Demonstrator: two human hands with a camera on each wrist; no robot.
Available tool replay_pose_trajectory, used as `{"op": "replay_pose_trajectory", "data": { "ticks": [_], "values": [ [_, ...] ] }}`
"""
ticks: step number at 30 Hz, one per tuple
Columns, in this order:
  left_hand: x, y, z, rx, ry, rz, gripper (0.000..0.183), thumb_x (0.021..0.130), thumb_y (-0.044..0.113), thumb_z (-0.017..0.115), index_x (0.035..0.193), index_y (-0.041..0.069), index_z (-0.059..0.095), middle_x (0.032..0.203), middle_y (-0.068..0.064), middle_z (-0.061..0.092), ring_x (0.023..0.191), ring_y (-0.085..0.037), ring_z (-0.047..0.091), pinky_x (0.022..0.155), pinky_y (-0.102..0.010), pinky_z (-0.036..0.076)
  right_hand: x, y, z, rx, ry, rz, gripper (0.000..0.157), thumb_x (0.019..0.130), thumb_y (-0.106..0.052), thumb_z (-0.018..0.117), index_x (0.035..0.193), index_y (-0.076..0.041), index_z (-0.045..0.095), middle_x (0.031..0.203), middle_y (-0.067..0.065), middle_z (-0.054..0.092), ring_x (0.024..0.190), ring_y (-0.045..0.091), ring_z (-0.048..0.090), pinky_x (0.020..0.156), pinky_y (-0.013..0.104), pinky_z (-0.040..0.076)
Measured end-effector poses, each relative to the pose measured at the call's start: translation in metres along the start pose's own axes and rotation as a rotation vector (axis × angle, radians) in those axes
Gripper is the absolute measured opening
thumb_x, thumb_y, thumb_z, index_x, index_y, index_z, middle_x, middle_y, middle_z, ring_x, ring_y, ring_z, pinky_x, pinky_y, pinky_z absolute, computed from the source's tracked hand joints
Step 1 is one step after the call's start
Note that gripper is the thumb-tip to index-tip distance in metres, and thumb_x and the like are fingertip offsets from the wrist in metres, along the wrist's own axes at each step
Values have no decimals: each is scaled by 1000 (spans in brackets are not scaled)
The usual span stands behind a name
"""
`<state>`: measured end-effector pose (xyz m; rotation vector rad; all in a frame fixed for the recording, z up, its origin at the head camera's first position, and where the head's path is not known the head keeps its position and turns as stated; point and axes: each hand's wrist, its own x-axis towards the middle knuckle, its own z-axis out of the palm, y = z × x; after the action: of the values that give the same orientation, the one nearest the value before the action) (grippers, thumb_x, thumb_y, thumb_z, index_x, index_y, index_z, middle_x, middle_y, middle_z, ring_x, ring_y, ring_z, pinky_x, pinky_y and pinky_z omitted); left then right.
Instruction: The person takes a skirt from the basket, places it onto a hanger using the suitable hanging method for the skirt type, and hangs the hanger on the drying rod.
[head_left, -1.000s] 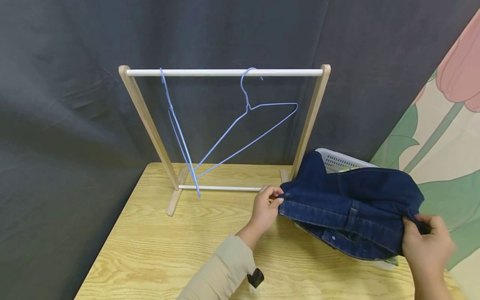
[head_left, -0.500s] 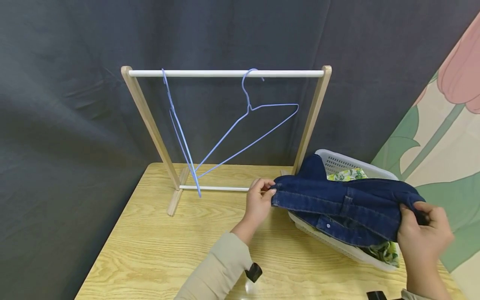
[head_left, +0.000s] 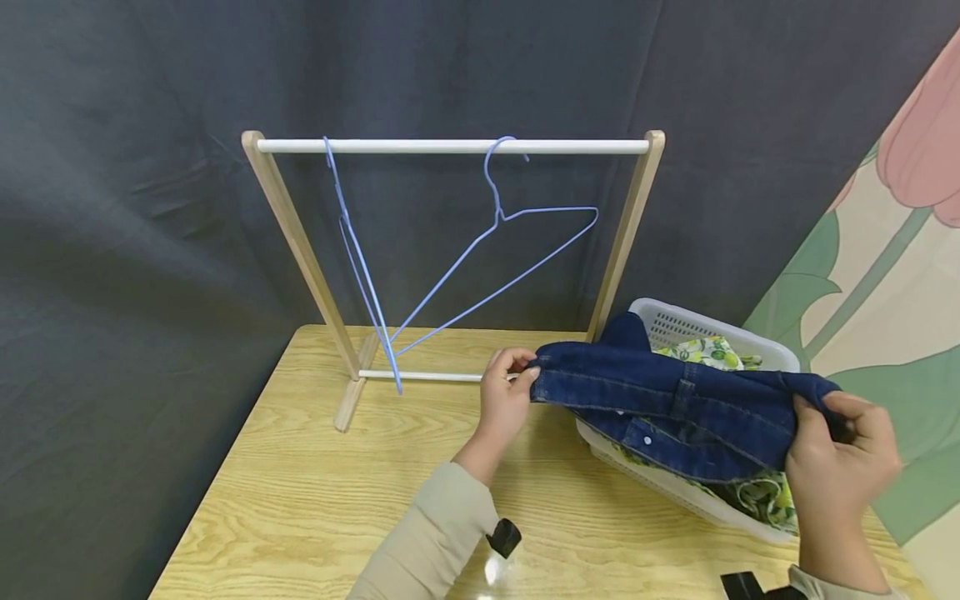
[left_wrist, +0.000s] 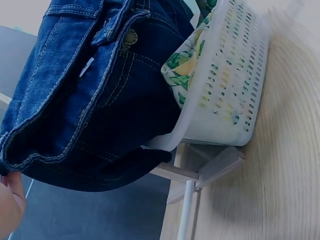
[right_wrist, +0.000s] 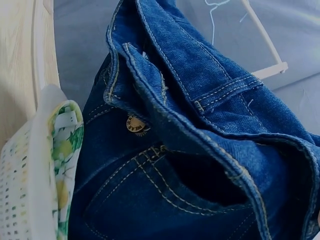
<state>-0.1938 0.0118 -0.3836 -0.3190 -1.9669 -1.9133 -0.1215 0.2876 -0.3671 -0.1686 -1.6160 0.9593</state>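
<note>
We hold a dark blue denim garment [head_left: 652, 387] stretched by its waistband above the white basket [head_left: 690, 325] on the bench [head_left: 315, 500]. Our left hand [head_left: 504, 404] pinches one end between thumb and fingers, and our right hand [head_left: 843, 454] grips the other end. Compared with a second ago, both hands have moved a little to the left and farther from us, and the waistband has gone with them. It now runs straighter, and its lower edge has drawn back from the basket's near side, so we see much more of the rim and of the lemon-and-leaf printed cloth [head_left: 705, 353] inside. A fold of denim covers the basket's far left corner. The right wrist view shows the brass button [right_wrist: 135, 124] beside the gaping waist opening. The two blue hangers [head_left: 547, 209] hang where they were on the wooden rack [head_left: 627, 225].
</note>
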Motion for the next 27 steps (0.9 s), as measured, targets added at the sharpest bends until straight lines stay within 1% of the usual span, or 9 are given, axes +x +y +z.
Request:
{"op": "replay_pose_trajectory", "data": {
  "ticks": [1, 2, 5, 8, 9, 14, 17, 22, 27],
  "values": [
    [-1, 5, -1, -1, 4, -1, 13, 74, -11, 57, 85, -4, 57, 80, -14, 50, 79, -28, 50, 65, -28, 43, 0, -10, 1, 1, 0, 15, 21, 73, 3, 62, 78, 20, 50, 81, -9, 56, 74, 1, 54, 63, 10, 40],
    [-1, 10, -3, 3, 8, 1, 13, 74, -12, 57, 85, -5, 57, 80, -15, 50, 78, -29, 50, 65, -30, 43, 0, 4, 1, 3, 8, -10, 21, 73, 2, 63, 77, 19, 51, 81, -7, 57, 75, 2, 55, 64, 11, 40],
    [0, 10, -6, 6, 15, 4, 12, 75, -10, 57, 86, -4, 57, 80, -12, 50, 79, -25, 49, 65, -31, 43, 1, -4, 5, 50, 48, -14, 19, 70, 6, 64, 73, 20, 50, 76, -9, 56, 73, 2, 54, 64, 11, 38],
    [4, -5, -7, -6, 22, 13, 12, 76, -6, 59, 87, 0, 58, 81, -8, 50, 79, -21, 48, 66, -30, 43, 2, -18, 9, 116, 82, -24, 14, 67, 11, 63, 69, 19, 51, 71, -11, 54, 70, 2, 52, 62, 12, 35],
    [5, -9, -7, -13, 26, 15, 13, 76, -5, 59, 87, 1, 59, 81, -7, 50, 79, -20, 48, 65, -30, 42, 2, -37, 11, 137, 91, -12, 14, 66, 13, 61, 69, 21, 50, 71, -14, 52, 70, 1, 51, 61, 13, 33],
    [6, -9, -11, -22, 48, 19, 12, 75, -5, 59, 86, 0, 59, 81, -8, 50, 78, -20, 47, 66, -29, 42, 2, -48, 14, 155, 120, -41, 12, 64, 14, 61, 66, 20, 50, 69, -16, 52, 70, 0, 49, 64, 13, 33],
    [5, -3, -14, -36, 56, 15, 12, 75, -7, 59, 86, -3, 58, 81, -9, 50, 78, -19, 46, 69, -31, 42, 2, -57, 17, 134, 144, -67, 14, 64, 13, 61, 65, 20, 49, 68, -18, 52, 70, -1, 49, 66, 13, 33],
    [1, 17, -21, -58, 68, -2, 11, 76, -9, 57, 86, -7, 57, 81, -13, 49, 76, -18, 44, 64, -26, 39, 0, -68, 22, 157, 175, -93, 14, 63, 14, 60, 63, 19, 47, 69, -18, 51, 71, -1, 49, 68, 15, 34],
    [0, 23, -26, -63, 91, 32, 11, 75, -12, 56, 85, -9, 56, 81, -19, 49, 77, -28, 46, 62, -21, 38, -1, -72, 26, 205, 198, -103, 15, 63, 14, 61, 61, 19, 47, 69, -15, 53, 71, 2, 50, 68, 16, 36]
  ]
}}
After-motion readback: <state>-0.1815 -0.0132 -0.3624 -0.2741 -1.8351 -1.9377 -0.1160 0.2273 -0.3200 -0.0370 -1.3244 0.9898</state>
